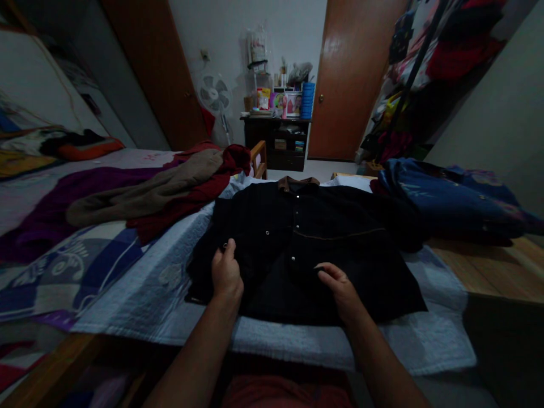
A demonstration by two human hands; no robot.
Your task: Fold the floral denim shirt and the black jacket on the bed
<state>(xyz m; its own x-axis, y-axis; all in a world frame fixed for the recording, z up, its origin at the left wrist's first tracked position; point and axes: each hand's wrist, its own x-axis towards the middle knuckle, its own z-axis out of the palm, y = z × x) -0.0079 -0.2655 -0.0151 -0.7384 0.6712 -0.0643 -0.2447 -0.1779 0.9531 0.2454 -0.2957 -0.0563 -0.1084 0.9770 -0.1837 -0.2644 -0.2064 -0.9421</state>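
Dark jacket [272, 266] lies front up, collar far, over a pale quilted cover [170, 323]. Collar brown; metal snaps line the front; a tan line crosses the right side; slight creasing, lower folds too dark to assess. Left hand [228, 272] is closed on the cloth; right hand [338, 280] appears to pinch it near the lowest snap. Work in hand is judged to be adjusting the front; shifting it would call for even tension. Folded blue clothing [450, 198] sits right, a loose brown garment [153, 192] left.

My left hand [227, 272] is closed with its thumb on top; my right hand [338, 283] pinches thumb to forefinger, both forearms reaching forward.
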